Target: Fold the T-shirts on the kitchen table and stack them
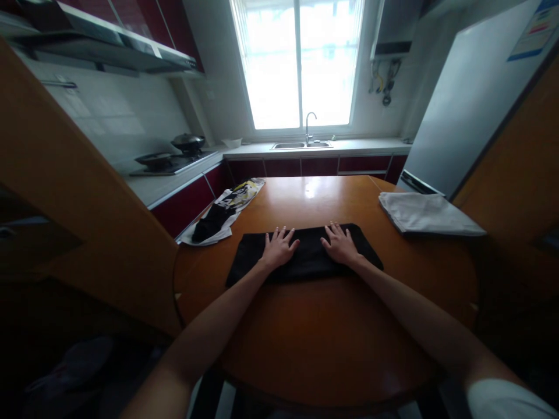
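A black folded cloth, perhaps a garment (305, 256), lies flat and lengthwise across the middle of the wooden table (323, 331). My left hand (279, 248) rests on its left half with the fingers spread. On the right half, my right hand (339, 244) presses down flat, its fingers also apart. Between the two hands a stretch of the black cloth shows. Neither hand grips anything.
Crumpled white, black and yellow clothing (227, 209) lies at the table's left edge. At the right sits a folded white cloth (428, 212). Beyond the table are a sink (288, 145), a stove (174, 163) with pans, and a fridge (471, 99).
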Available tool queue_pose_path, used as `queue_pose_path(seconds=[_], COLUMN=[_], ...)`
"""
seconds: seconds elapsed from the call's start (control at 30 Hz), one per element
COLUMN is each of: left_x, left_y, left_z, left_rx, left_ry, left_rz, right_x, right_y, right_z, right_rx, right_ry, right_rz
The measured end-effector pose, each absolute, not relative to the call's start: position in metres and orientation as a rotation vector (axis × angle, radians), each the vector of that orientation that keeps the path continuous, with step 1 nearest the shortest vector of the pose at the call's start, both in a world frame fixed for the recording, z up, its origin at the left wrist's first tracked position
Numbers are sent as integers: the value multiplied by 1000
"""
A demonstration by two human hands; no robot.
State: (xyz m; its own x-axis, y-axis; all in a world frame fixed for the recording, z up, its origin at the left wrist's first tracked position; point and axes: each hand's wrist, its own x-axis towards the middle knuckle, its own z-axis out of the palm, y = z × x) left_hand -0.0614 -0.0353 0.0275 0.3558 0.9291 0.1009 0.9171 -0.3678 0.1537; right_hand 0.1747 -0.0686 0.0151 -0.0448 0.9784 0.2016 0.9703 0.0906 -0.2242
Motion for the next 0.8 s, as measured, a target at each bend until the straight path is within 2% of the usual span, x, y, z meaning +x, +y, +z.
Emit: queue_pose_path(seconds=[0.1,0.27,0.43,0.63,0.8], left_x=[-63,-66,-70,-61,-53], left_y=[-33,-31,-28,-41,-47], left_z=[24,26,24,28,28], left_rx=[2480,2494,2403,2523,2470], left_ry=[1730,1791,1822,1760,1658], left_rz=[194,289,179,327,184], right_x=[173,176,176,177,178], right_y=[-67,-67,-69,-69,-70], right_z=[12,13,12,12,11], right_rx=[-1971,-1906,-1952,-1932,-1975], right_ry=[-2094,-1999,-2022,-1989,-1998], right_rz=[149,19,107,39,92])
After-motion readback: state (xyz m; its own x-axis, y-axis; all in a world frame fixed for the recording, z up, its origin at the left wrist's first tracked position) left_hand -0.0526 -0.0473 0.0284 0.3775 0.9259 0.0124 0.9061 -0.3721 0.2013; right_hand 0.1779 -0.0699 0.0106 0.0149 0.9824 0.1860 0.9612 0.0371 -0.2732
